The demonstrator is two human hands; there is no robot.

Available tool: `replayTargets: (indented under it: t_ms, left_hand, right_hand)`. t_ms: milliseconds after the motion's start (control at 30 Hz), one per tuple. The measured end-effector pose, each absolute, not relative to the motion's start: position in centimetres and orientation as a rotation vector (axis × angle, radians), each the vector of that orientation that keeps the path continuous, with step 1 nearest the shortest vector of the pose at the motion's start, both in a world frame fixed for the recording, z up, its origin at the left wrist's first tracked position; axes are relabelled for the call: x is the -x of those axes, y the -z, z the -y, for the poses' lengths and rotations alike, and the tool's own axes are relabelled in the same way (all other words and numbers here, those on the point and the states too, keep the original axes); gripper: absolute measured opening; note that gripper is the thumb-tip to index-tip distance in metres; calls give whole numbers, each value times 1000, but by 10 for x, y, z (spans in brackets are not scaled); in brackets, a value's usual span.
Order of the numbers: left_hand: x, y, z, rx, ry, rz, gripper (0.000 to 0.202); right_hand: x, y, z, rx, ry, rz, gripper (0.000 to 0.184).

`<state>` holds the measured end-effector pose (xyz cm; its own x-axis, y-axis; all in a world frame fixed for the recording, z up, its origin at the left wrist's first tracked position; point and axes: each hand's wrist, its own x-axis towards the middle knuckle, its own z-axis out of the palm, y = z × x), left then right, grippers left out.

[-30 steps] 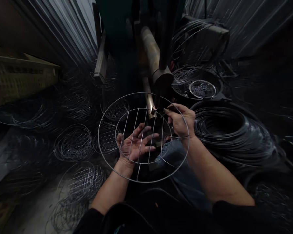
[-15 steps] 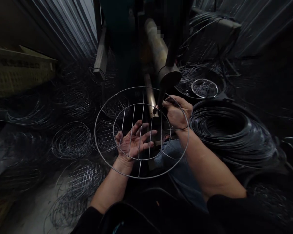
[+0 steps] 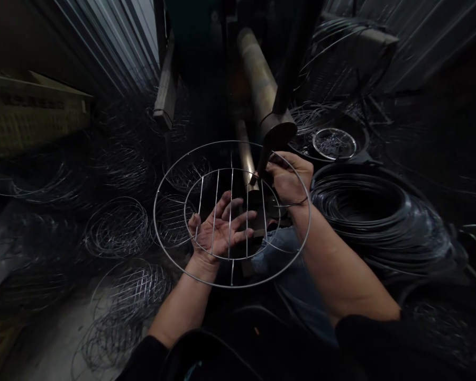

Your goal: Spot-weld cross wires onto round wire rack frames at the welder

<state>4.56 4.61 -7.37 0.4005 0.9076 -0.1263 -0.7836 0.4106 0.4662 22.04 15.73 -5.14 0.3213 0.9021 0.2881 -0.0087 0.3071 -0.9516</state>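
A round wire rack [image 3: 232,222], with an outer ring, a smaller inner ring and parallel bars, is held out level in front of me. My left hand [image 3: 220,227] is below it, palm up with fingers spread, seen through the bars; whether it bears the rack I cannot tell. At the rack's far right side, my right hand [image 3: 289,177] is closed in a pinch beside the dark upper rod of the machine. What sits between its fingertips is hidden. The inner ring's far edge lies at the tip of a brass-coloured lower bar [image 3: 246,153].
A thick metal cylinder [image 3: 262,84] juts from the machine above the rack. On the right are a large wire coil [image 3: 365,206] and a round dish of small metal pieces [image 3: 333,144]. Stacked wire racks [image 3: 119,227] lie on the left floor, near a yellow crate [image 3: 31,116].
The rack has turned slightly, its near spoke shifting a little to the right. My right hand has risen slightly; my left hand keeps its spread shape.
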Motion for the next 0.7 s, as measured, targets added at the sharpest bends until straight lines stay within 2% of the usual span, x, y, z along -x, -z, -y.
replayTargets:
  t_ms: [267, 433, 567, 700]
  left_hand:
    - [-53, 67, -46, -395, -1083, -396, 87]
    - [-55, 75, -43, -416, -1122, -374, 82]
    - [-56, 77, -42, -460, -1183, -386, 80]
    - [-58, 73, -46, -480, -1236, -413, 79]
  right_hand:
    - [-270, 49, -86, 979, -1314, 983, 24]
    - [-256, 51, -70, 983, -1171, 876, 15]
    - [-235, 58, -88, 1077, -961, 810, 16]
    - [-223, 62, -102, 1093, -935, 823, 21]
